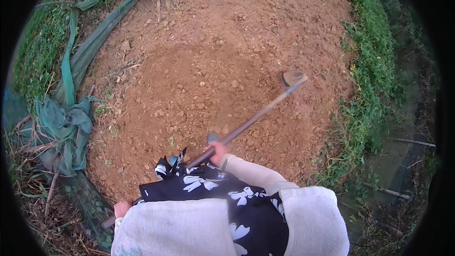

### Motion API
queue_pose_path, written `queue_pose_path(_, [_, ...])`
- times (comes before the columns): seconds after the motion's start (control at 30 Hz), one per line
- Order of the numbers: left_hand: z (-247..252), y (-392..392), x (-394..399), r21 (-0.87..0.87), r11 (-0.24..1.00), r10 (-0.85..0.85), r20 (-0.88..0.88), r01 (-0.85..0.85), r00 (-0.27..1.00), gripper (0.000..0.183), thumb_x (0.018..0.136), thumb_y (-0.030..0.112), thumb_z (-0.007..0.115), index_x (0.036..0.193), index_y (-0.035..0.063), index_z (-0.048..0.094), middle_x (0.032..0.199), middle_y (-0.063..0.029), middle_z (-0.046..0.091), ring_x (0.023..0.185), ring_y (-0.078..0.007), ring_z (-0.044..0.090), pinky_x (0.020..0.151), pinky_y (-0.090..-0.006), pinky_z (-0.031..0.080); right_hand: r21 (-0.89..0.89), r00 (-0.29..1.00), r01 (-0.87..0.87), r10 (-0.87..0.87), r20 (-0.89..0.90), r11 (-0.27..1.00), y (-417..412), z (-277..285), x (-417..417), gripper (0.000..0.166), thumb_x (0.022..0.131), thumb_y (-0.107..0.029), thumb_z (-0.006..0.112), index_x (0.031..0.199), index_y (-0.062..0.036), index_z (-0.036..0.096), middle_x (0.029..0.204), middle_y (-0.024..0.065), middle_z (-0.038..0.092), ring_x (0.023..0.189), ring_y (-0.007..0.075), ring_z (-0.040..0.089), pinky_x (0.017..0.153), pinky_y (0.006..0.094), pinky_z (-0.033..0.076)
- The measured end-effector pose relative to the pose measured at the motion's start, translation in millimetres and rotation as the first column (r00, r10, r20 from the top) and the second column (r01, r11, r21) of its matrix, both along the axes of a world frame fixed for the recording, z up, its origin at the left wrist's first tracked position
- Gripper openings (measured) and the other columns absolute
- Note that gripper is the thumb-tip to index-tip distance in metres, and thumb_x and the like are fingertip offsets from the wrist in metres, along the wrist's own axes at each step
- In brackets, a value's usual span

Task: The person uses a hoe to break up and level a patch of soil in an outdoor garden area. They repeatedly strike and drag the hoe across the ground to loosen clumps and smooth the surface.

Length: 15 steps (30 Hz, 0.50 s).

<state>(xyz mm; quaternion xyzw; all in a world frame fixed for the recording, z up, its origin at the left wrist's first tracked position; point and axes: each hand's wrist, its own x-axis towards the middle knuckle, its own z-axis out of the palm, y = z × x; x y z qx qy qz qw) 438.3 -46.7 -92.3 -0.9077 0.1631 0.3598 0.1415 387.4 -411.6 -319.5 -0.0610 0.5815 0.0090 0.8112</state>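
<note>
A long-handled hoe slants across my body from lower left to upper right. My right hand (217,153) is wrapped around the middle of its brown handle (249,122). Low at the left, my left hand (123,208) grips the handle near its butt end, partly covered by a white towel (174,220). The hoe's blade (293,78), crusted with soil, is at the right over the loose brown earth (213,89); whether it touches the ground I cannot tell. Between the hands, a black garment with white bow prints (201,184) hides part of the handle.
Bunched green netting (64,121) and sticks line the left edge of the soil. Leafy green plants (373,78) border the right, beside dark netting (394,163) with thin poles. A shoe tip (212,137) shows just beyond my right hand. Clods and stones dot the ground.
</note>
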Motion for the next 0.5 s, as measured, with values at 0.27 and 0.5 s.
queue_pose_path(0.27, [-45.1,-21.0,-10.8,-0.18,0.983,-0.02,0.013,0.022,1.0,0.017,0.06,0.027,0.051,0.063,0.0106,0.056,0.056,-0.0116,0.054,0.055,-0.0282,0.055,0.051,-0.0388,0.042,-0.19,0.999,0.04,-0.033,0.038,0.981,-117.7,51.0,6.3,0.015,0.075,-0.015,0.049,0.077,-0.0033,0.04,0.063,0.0095,0.042,0.058,0.0234,0.045,0.056,0.0402,0.042])
queue_pose_path(0.5, [19.8,-15.4,-0.5,-0.195,0.969,-0.134,0.088,0.149,0.987,0.015,0.057,0.024,0.054,0.06,0.0099,0.055,0.053,-0.0116,0.053,0.051,-0.0286,0.053,0.048,-0.0388,0.041,-0.269,0.975,0.024,-0.082,-0.207,0.963,-55.8,18.6,17.1,0.014,0.074,-0.011,0.05,0.081,-0.0027,0.04,0.064,0.009,0.043,0.059,0.024,0.046,0.058,0.038,0.043])
